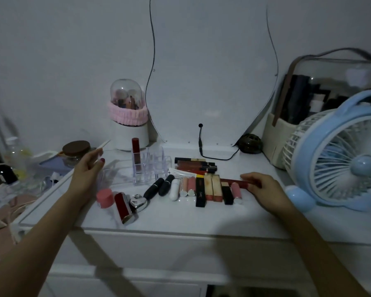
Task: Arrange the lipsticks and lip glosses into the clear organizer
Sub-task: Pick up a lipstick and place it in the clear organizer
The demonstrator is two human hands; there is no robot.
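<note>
The clear organizer (152, 168) stands at the back left of the white table, with one dark red lipstick (135, 154) upright in a rear slot. My left hand (88, 170) hovers beside its low left part with relaxed fingers; whether it touches is unclear. A row of several lipsticks and glosses (199, 189) lies flat in front, and a few dark gloss tubes (195, 165) are stacked behind. My right hand (260, 187) curls over the right end of a long dark red lip gloss (234, 182) lying behind the row.
A red lipstick (123, 207), pink cap (104, 198) and silver heart piece (138, 202) lie at the front left. A blue fan (341, 159) stands close on the right, before a cosmetic bag (330, 93). A domed brush holder (128, 116), mirror (212, 82) and cable (214, 157) are behind.
</note>
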